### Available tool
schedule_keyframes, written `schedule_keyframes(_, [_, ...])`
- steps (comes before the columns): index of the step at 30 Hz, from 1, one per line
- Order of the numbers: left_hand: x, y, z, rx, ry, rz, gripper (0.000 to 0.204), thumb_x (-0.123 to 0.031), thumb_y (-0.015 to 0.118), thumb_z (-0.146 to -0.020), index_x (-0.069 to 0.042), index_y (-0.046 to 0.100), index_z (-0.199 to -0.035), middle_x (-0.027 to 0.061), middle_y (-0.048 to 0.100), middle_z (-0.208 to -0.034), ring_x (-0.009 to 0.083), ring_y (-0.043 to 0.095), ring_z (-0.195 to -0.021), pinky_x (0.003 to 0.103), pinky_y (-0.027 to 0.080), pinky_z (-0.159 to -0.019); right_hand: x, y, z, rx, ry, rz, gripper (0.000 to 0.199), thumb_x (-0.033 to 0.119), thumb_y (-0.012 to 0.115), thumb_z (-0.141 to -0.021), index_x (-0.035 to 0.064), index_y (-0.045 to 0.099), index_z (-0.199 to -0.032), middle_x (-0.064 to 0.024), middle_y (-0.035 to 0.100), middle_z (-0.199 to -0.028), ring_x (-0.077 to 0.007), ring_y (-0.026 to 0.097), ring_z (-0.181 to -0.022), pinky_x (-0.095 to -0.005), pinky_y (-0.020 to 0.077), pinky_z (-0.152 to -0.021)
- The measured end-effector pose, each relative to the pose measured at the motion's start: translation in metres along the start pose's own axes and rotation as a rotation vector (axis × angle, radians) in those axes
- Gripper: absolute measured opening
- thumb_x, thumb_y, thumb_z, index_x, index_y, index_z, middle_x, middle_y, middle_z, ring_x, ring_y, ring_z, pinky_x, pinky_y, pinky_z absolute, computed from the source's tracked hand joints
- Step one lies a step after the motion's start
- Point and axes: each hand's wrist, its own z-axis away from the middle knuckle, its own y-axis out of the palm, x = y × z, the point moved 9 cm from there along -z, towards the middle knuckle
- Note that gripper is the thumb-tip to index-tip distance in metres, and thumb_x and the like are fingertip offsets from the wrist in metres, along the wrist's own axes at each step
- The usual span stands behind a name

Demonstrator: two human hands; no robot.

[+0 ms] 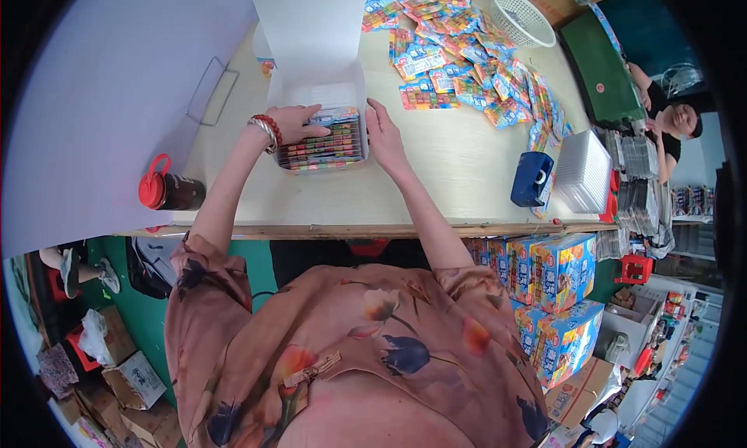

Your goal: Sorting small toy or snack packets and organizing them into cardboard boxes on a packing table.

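The left hand (297,122) and right hand (384,139) lie flat and open on both sides of a box (323,140) full of colourful packets on the table (459,168).

Glossy packets (467,66); matt wooden table (451,168)

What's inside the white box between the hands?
The white box holds rows of small colourful packets, packed tightly. Anything beneath that top layer is covered.

Both hands, left (294,122) and right (384,135), flat against a white box (320,140) of colourful packets; table (459,168) beneath
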Motion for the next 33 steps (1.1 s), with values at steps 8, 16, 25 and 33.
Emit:
schedule_keyframes(8, [0.001, 0.005, -0.012, 0.148, 0.094, 0.158, 0.07, -0.056, 0.044, -0.091, -0.007, 0.037, -0.14, 0.0171, 0.048, -0.134, 0.0297, 0.047, -0.123, 0.035, 0.036, -0.104, 0.104, -0.001, 0.02, -0.116, -0.762, 0.518, 0.035, 0.015, 0.059, -0.086, 0.0069, 0.054, -0.12, -0.0134, 0.058, -0.11, -0.0303, 0.051, -0.113, -0.043, 0.0368, -0.1])
schedule_keyframes(16, [0.009, 0.0, -0.013, 0.109, 0.065, 0.151, 0.064, -0.049, 0.046, -0.093, -0.009, 0.035, -0.141, 0.0155, 0.05, -0.133, 0.0268, 0.049, -0.121, 0.035, 0.038, -0.101, 0.065, 0.05, -0.028, 0.655, -0.495, 1.17, 0.021, 0.009, 0.056, -0.082, 0.0109, 0.067, -0.099, -0.0124, 0.066, -0.088, -0.0262, 0.061, -0.1, -0.0532, 0.0199, -0.111])
schedule_keyframes(25, [0.016, -0.017, -0.018, -0.161, 0.066, 0.194, 0.043, -0.037, 0.038, -0.098, -0.009, 0.05, -0.128, 0.0159, 0.062, -0.114, 0.0321, 0.059, -0.104, 0.039, 0.046, -0.089, 0.074, 0.056, -0.04, 0.615, -0.51, 1.248, 0.038, 0.022, 0.063, -0.083, 0.0137, 0.059, -0.12, -0.0111, 0.067, -0.088, -0.0258, 0.062, -0.098, -0.0551, 0.0125, -0.113])
schedule_keyframes(33, [0.017, -0.017, -0.016, -0.126, 0.062, 0.278, 0.053, -0.048, 0.046, -0.093, -0.007, 0.051, -0.127, 0.0171, 0.063, -0.11, 0.0319, 0.06, -0.101, 0.039, 0.047, -0.086, 0.055, 0.081, -0.058, 0.61, -0.533, 1.317, 0.032, 0.019, 0.068, -0.071, 0.0127, 0.063, -0.102, -0.0098, 0.066, -0.079, -0.027, 0.064, -0.089, -0.051, 0.0245, -0.107])
